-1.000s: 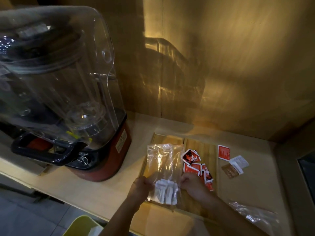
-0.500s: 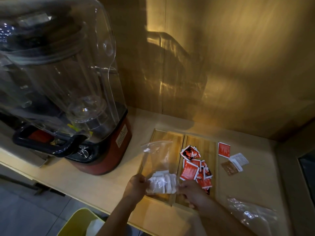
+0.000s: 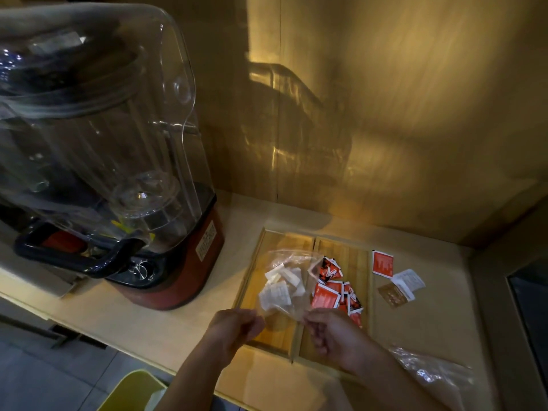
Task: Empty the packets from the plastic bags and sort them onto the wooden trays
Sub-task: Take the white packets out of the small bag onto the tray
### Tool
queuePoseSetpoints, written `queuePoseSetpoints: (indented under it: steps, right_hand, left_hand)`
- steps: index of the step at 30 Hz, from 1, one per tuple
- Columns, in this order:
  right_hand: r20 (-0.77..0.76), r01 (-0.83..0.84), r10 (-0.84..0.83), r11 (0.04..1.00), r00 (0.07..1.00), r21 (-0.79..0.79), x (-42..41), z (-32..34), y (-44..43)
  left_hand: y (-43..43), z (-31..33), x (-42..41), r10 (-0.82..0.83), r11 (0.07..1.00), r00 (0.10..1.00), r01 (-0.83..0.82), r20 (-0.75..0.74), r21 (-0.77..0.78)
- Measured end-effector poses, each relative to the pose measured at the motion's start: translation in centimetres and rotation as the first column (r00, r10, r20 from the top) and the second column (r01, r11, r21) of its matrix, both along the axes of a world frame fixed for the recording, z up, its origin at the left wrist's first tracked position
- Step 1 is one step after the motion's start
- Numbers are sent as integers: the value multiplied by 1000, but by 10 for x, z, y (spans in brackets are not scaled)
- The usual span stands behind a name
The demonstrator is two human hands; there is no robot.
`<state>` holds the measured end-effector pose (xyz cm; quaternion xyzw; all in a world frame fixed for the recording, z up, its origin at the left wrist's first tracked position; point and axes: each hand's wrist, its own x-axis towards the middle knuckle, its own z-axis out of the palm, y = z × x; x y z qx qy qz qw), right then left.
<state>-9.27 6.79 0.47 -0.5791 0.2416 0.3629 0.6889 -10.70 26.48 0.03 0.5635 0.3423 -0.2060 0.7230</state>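
Because the plastic bag point(image 3: 289, 280) is limp and slippery, its near corners are pinched by the left hand point(image 3: 234, 329) and right hand point(image 3: 332, 333) over the left tray point(image 3: 252, 280), white packets point(image 3: 280, 284) inside.

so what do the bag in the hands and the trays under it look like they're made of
The bag looks like thin clear plastic film, glossy and crinkled; the white packets show through it. The left hand and right hand pinch its near edge. The trays look like wood, perhaps bamboo: pale yellow-brown strips with lengthwise grain, raised rims and a slight sheen.
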Motion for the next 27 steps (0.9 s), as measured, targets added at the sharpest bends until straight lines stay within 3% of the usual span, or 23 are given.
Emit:
queuePoseSetpoints:
  steps: [4, 10, 12, 14, 16, 20, 27]
  right_hand:
    - [-24, 7, -7, 1000, 1000, -9, 4, 2, -2]
    - [113, 50, -60, 994, 992, 97, 10, 15, -9]
    - [78, 10, -16, 996, 997, 84, 5, 12, -13]
    - [-16, -10, 11, 996, 1000, 86, -2, 5, -14]
    - [-79, 5, 2, 996, 997, 93, -6, 1, -11]
    - [-109, -14, 15, 1000, 994, 9, -4, 1, -2]
    - [2, -55, 56, 998, 998, -24, 9, 11, 7]
  left_hand:
    - [-3, 3, 7, 166, 986, 986, -166, -11, 20]
    - [-2, 30, -1, 186, 968, 938, -226, 294, 108]
    - [2, 26, -6, 108, 985, 973, -133, 202, 113]
    - [2, 17, -11, -7, 999, 999, 8, -32, 33]
    - [1, 8, -13, -26, 998, 978, 14, -208, -57]
    - [-3, -2, -4, -64, 989, 979, 37, -195, -143]
    - [-19, 15, 21, 1, 1000, 999, -1, -47, -4]
